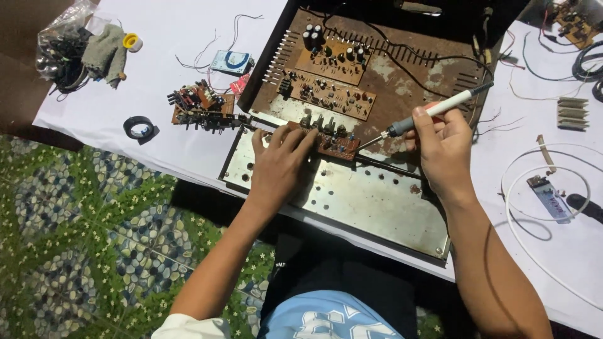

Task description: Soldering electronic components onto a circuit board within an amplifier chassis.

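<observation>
A white-covered table (188, 37) carries an open rusted metal chassis (402, 75), 1 loose circuit board (200, 107), a black tape roll (139, 127), a plastic bag of parts (63, 47), a finned heat sink (573, 113) and a white cable (521, 188).
</observation>
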